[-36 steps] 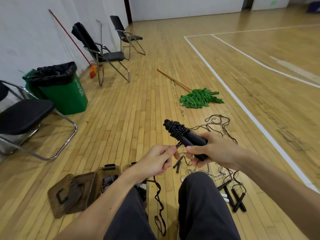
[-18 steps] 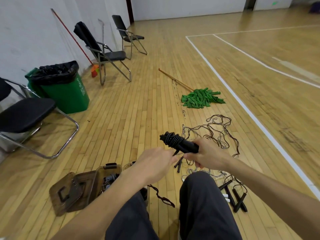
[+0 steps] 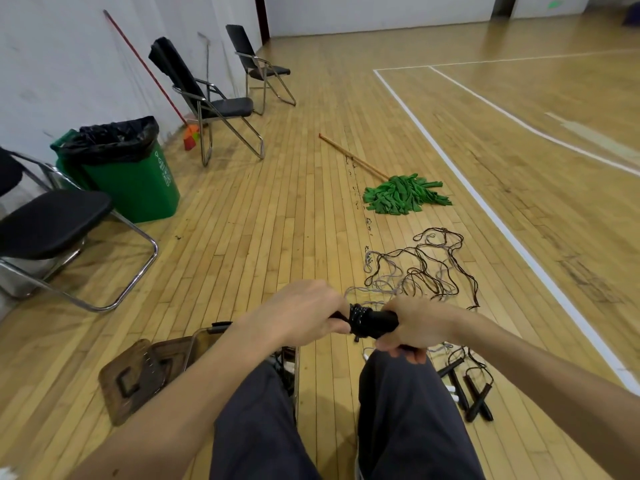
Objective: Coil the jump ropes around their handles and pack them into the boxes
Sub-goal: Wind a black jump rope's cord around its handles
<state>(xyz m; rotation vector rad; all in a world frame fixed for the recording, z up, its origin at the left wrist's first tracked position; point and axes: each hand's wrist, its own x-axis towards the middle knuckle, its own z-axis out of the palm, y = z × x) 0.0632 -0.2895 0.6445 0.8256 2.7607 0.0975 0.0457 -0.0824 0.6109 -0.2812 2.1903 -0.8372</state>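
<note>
Gripping the bundle (image 3: pixel 372 322) above the knees, left hand (image 3: pixel 304 313) and right hand (image 3: pixel 415 327) each curl round one end. This rope looks nearly coiled but not yet boxed; the box (image 3: pixel 197 344) sits open below, and a tangle (image 3: pixel 422 268) waits on the floor.

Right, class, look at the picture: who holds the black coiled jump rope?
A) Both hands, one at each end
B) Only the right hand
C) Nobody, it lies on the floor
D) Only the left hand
A: the left hand and the right hand each grip one end of the coiled jump rope, held above the knees.
</note>
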